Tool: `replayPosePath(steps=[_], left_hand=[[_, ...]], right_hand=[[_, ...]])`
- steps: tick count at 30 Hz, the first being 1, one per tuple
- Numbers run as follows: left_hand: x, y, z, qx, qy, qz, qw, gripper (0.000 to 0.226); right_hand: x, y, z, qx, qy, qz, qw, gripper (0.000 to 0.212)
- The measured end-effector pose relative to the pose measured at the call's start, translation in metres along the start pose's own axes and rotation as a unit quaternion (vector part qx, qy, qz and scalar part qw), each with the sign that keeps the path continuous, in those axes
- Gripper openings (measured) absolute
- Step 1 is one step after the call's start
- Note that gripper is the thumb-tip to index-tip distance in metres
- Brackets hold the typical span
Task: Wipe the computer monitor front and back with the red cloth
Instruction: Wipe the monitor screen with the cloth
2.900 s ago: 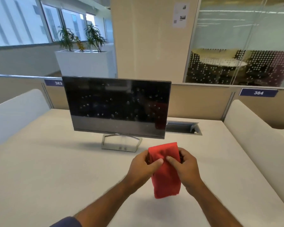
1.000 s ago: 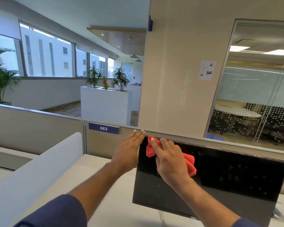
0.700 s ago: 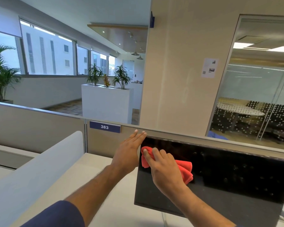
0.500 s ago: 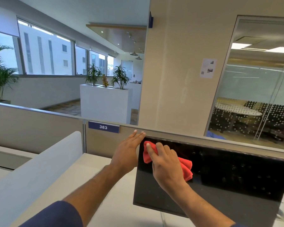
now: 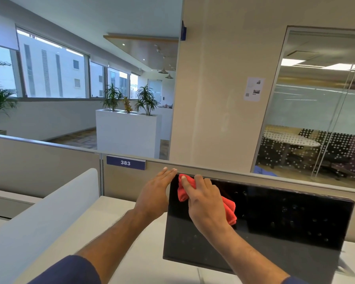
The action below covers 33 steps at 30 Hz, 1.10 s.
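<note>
While right hand [image 5: 206,203] clutches red cloth [image 5: 229,208] on monitor [image 5: 275,222], flat left hand [image 5: 156,193] braces its edge.

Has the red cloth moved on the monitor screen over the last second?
No. The red cloth sits under the right hand at the top left corner of the black computer monitor, as before.
</note>
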<state>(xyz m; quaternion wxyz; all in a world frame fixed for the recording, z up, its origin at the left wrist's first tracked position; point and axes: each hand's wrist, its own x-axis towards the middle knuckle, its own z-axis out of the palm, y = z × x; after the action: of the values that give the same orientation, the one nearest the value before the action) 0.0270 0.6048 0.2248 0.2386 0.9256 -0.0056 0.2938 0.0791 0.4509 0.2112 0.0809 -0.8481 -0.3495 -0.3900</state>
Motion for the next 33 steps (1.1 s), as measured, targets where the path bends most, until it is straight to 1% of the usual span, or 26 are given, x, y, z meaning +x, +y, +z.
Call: replayPosePath(steps=[2,4,6,8,10,12,13,14,18,23,25,27,29,31,33], left_hand=[[0.000,-0.001,0.000,0.005,-0.001,0.000,1.000,0.077],[0.001,-0.003,0.001,0.010,0.004,0.000,1.000,0.079],[0.001,-0.006,0.005,0.016,0.007,-0.002,1.000,0.080],[0.002,-0.011,0.011,0.026,0.011,-0.001,1.000,0.085],[0.003,-0.016,0.016,0.034,0.011,0.005,0.999,0.091],[0.004,-0.017,0.019,0.036,0.010,0.008,0.999,0.092],[0.004,-0.018,0.020,0.037,0.011,0.009,0.999,0.092],[0.004,-0.018,0.020,0.037,0.010,0.009,0.999,0.091],[0.003,-0.016,0.016,0.041,-0.003,0.014,0.999,0.091],[0.002,-0.015,0.016,0.050,-0.003,0.009,0.999,0.085],[0.004,-0.018,0.022,0.056,0.006,0.005,0.998,0.093],[0.006,-0.022,0.028,0.054,0.003,0.002,0.999,0.102],[0.006,-0.024,0.030,0.054,0.002,-0.002,0.999,0.105],[0.004,-0.022,0.026,0.064,0.005,0.005,0.998,0.100],[0.002,-0.019,0.020,0.061,-0.004,0.010,0.998,0.093]], right_hand=[[-0.002,0.000,-0.001,-0.004,-0.018,-0.017,1.000,0.061],[-0.009,0.000,-0.001,-0.013,-0.054,-0.036,0.998,0.059],[-0.014,0.001,-0.003,-0.012,-0.075,-0.017,0.997,0.052],[-0.012,0.003,-0.010,-0.002,-0.058,0.018,0.998,0.047],[0.000,0.004,-0.019,0.018,-0.017,0.046,0.999,0.046],[0.016,0.003,-0.027,0.039,0.020,0.061,0.997,0.047],[0.025,0.002,-0.029,0.040,0.025,0.060,0.997,0.046],[0.032,0.000,-0.031,0.037,0.015,0.056,0.998,0.045],[0.049,-0.001,-0.032,0.057,-0.078,0.043,0.994,0.035],[0.063,0.015,-0.055,-0.016,-0.180,0.109,0.977,0.029],[0.065,0.014,-0.057,-0.007,-0.185,0.091,0.978,0.030],[0.062,0.008,-0.053,0.053,-0.177,0.048,0.982,0.036],[0.058,0.004,-0.049,0.106,-0.169,0.029,0.980,0.039],[0.057,0.005,-0.047,0.107,-0.168,0.046,0.979,0.035],[0.057,0.011,-0.051,0.071,-0.182,0.093,0.976,0.029]])
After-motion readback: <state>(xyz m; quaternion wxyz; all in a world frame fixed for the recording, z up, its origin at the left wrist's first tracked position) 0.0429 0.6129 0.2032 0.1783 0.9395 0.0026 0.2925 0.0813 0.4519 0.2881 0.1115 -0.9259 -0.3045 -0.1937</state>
